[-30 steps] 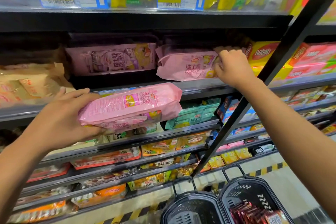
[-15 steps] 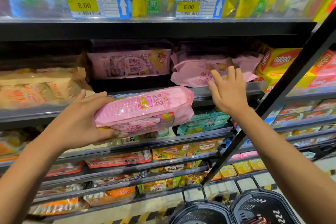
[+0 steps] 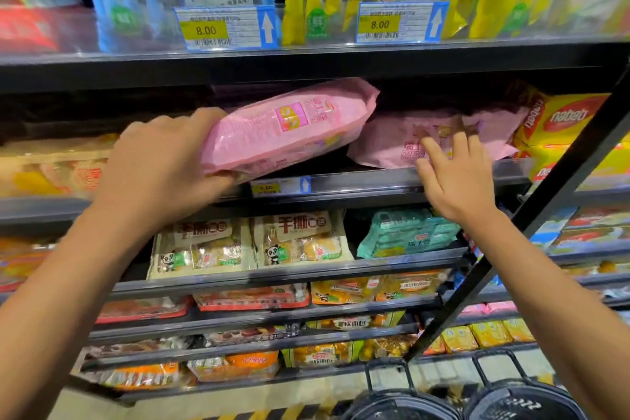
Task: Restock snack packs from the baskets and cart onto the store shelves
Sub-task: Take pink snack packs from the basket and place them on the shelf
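Observation:
My left hand (image 3: 160, 164) grips the near end of a pink snack pack (image 3: 289, 126). The pack is tilted, its far end poking into the gap of the second shelf (image 3: 375, 181). Another pink pack (image 3: 402, 143) lies on that shelf to the right. My right hand (image 3: 453, 177) hovers in front of it with fingers spread and straight, fingertips at its face; contact is unclear. Two black baskets, one (image 3: 402, 402) beside the other (image 3: 518, 399), stand on the floor at the bottom right.
Yellow wafer boxes (image 3: 566, 123) fill the shelf right of the pink packs. Blue and yellow bags with 8.00 price tags (image 3: 402, 22) stand on the top shelf. A black diagonal bar (image 3: 531, 225) crosses at right. Lower shelves carry bread and cake packs (image 3: 300, 239).
My left hand lifted the pink pack from below the shelf edge up into the shelf opening. My right hand stayed at the right pink pack, fingers now spread. The camera tilted up.

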A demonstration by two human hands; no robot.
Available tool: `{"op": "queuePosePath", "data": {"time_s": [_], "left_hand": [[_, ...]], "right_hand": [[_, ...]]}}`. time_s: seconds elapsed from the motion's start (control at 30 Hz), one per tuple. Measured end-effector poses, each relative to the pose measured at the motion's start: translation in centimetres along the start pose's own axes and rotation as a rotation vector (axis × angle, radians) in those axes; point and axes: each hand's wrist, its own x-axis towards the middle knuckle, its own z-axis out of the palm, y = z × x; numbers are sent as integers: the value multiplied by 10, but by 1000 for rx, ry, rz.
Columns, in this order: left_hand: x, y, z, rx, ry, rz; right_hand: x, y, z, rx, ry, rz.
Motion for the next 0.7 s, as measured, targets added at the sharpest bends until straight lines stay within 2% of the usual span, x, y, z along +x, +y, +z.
{"op": "queuePosePath", "data": {"time_s": [0.13,0.33,0.57,0.7], "left_hand": [[11,-4,14,110,-60,54],[37,-6,15,122,-151,70],[73,4,19,186,-439,-5],[78,-2,36,106,-585,-71]], "right_hand": [[-1,1,-1,7,-23,11],[0,-3,-2,22,-47,35],[-1,-4,-4,28,-78,58],[0,-6,-6,32,-92,71]]}}
